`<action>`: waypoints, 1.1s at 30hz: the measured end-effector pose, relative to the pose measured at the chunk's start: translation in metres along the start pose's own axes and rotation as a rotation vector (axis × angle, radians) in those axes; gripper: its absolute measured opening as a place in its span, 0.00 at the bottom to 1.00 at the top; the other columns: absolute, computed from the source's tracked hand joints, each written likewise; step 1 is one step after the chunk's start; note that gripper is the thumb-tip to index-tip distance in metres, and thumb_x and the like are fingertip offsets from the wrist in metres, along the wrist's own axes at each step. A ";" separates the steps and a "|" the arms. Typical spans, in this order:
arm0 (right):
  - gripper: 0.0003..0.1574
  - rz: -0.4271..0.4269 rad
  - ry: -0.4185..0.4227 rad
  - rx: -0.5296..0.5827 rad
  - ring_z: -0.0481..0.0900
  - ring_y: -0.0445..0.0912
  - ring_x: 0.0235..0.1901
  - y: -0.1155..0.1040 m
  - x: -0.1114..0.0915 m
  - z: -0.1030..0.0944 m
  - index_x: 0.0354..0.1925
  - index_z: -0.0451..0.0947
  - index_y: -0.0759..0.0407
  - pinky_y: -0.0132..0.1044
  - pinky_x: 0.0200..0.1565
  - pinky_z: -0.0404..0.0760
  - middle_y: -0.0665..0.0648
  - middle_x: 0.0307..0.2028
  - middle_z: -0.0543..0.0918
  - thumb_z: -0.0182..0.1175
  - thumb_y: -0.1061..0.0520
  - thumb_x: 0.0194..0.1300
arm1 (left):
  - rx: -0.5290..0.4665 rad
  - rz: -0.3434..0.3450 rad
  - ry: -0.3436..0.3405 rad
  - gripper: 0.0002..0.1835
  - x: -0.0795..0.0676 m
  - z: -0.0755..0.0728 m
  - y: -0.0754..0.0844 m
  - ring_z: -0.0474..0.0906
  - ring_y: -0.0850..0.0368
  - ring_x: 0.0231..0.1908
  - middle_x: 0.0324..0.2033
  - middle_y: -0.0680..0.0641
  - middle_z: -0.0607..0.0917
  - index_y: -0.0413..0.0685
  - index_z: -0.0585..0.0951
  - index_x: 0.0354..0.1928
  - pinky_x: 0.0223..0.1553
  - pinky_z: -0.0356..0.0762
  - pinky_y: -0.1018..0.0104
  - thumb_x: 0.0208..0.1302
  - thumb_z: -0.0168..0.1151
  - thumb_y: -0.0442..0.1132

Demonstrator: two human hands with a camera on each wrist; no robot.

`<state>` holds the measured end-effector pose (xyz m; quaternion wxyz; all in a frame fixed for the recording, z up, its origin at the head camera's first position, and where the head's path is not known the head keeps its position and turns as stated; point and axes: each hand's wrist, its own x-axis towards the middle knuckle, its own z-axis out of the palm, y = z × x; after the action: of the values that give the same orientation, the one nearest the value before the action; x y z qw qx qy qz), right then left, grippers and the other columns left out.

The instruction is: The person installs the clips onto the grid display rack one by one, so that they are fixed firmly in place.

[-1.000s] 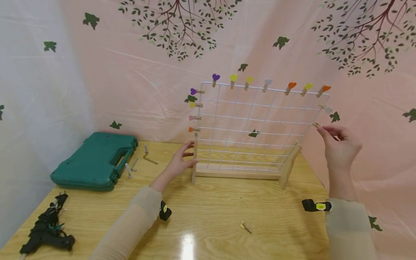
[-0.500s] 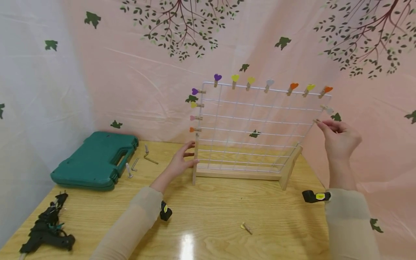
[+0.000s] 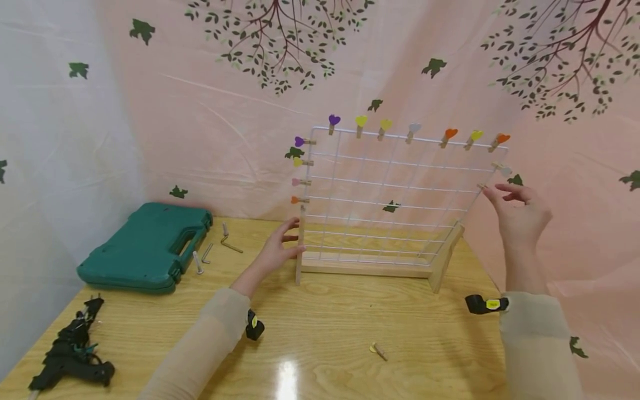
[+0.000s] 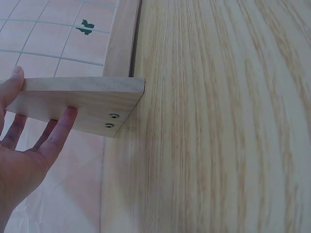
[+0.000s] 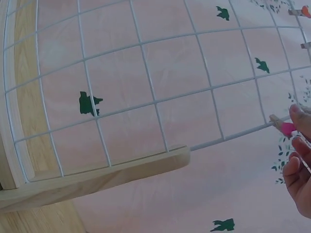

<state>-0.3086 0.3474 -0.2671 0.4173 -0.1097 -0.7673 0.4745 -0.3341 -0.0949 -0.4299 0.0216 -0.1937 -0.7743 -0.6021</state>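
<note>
A white wire grid stands in a wooden stand. My left hand grips the stand's left side board, thumb on one face and fingertips on the other. At the grid's right edge, my right hand has thumb and index finger at a small wooden clothespin with a pink heart, which sits on the edge wire. Just above it, another clothespin with a pale heart is clipped. Several heart clothespins line the top wire, such as an orange one, and the left edge, such as a purple one.
A loose clothespin with a yellow heart lies on the table in front. To the left are a green plastic case, a black glue gun, hex keys and bolts. A printed cloth hangs behind.
My right hand has moved slightly left and up, bringing the clothespin onto the grid's right edge; its fingers have spread a little. My left hand has stayed on the stand.
</note>
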 end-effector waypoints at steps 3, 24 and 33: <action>0.20 -0.063 0.013 -0.015 0.68 0.34 0.31 -0.004 -0.007 -0.004 0.35 0.84 0.50 0.22 0.25 0.65 0.40 0.27 0.77 0.71 0.46 0.41 | -0.003 -0.006 -0.001 0.40 -0.001 -0.001 0.002 0.65 0.42 0.56 0.63 0.46 0.60 0.61 0.54 0.66 0.36 0.81 0.58 0.55 0.63 0.38; 0.28 -0.634 -0.868 -0.156 0.68 0.36 0.30 0.008 -0.126 0.022 0.49 0.76 0.44 0.27 0.25 0.70 0.46 0.42 0.78 0.68 0.51 0.46 | -0.039 -0.003 0.002 0.40 -0.002 -0.001 0.004 0.64 0.39 0.56 0.63 0.45 0.59 0.57 0.55 0.67 0.35 0.81 0.57 0.54 0.63 0.36; 0.27 -0.660 -1.400 0.014 0.70 0.37 0.35 0.041 -0.171 0.039 0.50 0.74 0.48 0.32 0.29 0.75 0.45 0.42 0.77 0.64 0.49 0.50 | -0.019 0.001 0.008 0.40 -0.001 0.000 0.000 0.64 0.41 0.57 0.63 0.47 0.60 0.60 0.54 0.67 0.35 0.81 0.59 0.54 0.63 0.37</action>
<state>-0.2402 0.2474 -0.4000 -0.0443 0.4528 -0.8423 0.2892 -0.3335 -0.0950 -0.4296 0.0233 -0.1918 -0.7684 -0.6101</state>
